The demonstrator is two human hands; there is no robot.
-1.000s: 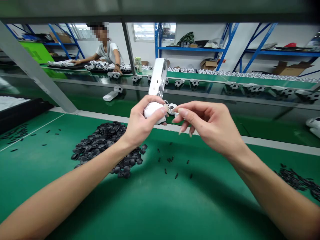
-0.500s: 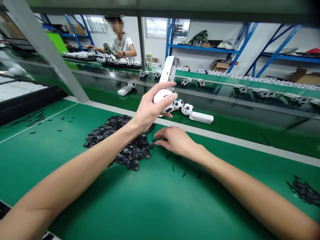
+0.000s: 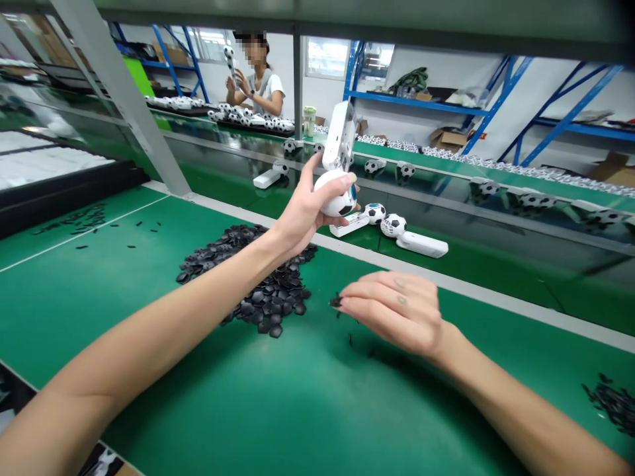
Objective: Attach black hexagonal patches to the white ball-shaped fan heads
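Note:
My left hand (image 3: 317,201) is wrapped round the soccer-ball head of a white handheld fan (image 3: 336,135), held up above the bench edge with its handle pointing upward. Between the fingertips of my right hand (image 3: 397,311) is a small black pentagon piece (image 3: 336,301), just above the green mat. To its left lies a heap of black pentagon pieces (image 3: 272,297), partly covered by my left forearm. A few thin black bits (image 3: 350,339) are scattered under my right hand. Beyond the bench edge rest two more fans, one with a grille-like ball (image 3: 393,225).
A conveyor belt (image 3: 476,284) runs past the far bench edge, with another fan (image 3: 270,175) on it. A grey post (image 3: 133,112) rises at left, beside a black tray (image 3: 74,192). Small black strips (image 3: 612,400) lie far right. Across, a co-worker (image 3: 258,86) holds a fan.
My right hand has moved right from the heap's edge, now pinching a black piece. The left hand still holds the fan, turned slightly. The co-worker has raised a fan. The view has shifted a little.

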